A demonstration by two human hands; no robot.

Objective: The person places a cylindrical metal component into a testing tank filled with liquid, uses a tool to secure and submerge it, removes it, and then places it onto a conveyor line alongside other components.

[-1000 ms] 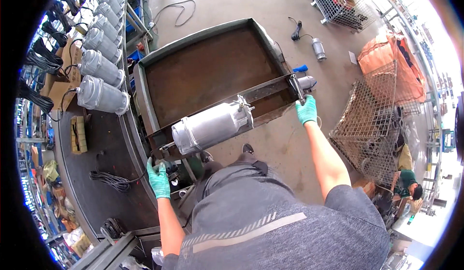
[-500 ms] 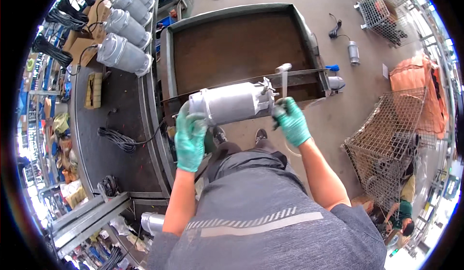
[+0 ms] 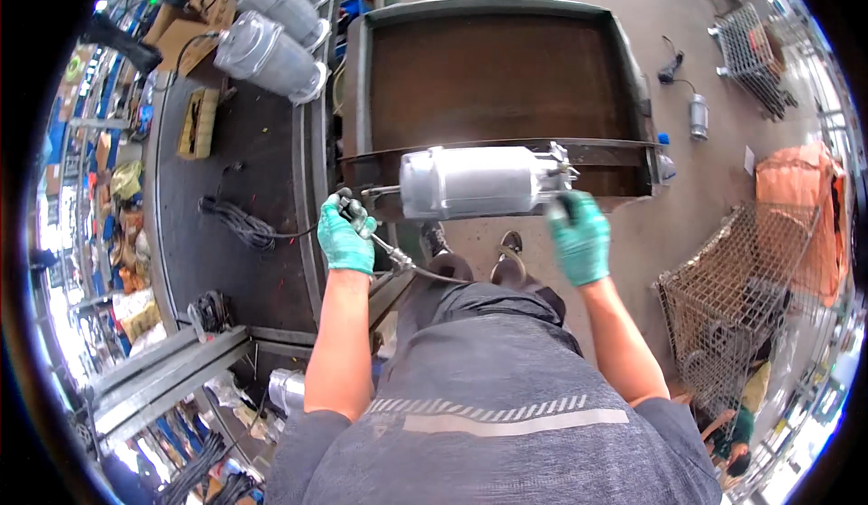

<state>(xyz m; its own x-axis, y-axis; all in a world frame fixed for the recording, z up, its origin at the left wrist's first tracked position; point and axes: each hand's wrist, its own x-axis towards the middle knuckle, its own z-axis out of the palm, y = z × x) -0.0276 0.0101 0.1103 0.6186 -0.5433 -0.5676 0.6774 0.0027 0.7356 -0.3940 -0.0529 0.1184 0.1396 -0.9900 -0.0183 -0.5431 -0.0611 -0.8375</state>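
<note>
A silver-grey pump motor (image 3: 470, 182) lies on its side across the near part of a metal tank (image 3: 497, 3), its bracketed end to the right. My left hand (image 3: 346, 238), in a green glove with dark fingertips, is closed round what looks like an air blow gun. Its thin nozzle (image 3: 384, 189) points at the motor's left end, and a hose (image 3: 434, 275) with a metal fitting trails from the hand toward my legs. My right hand (image 3: 580, 238), gloved alike, is beside the motor's bracketed end. Motion smears its fingers, so any grip is unclear.
Several similar motors (image 3: 271, 57) stand along the left bench, with a yellow box (image 3: 197, 123) and a coiled black cable (image 3: 244, 223). Wire cages (image 3: 723, 288) and orange sacking (image 3: 796, 216) are at the right. Another motor (image 3: 698, 116) lies on the floor; another person (image 3: 728, 437) is at lower right.
The view has shifted. My left hand has left the motor's left end and now holds the blow gun. The upright light-headed tool near my right hand no longer shows.
</note>
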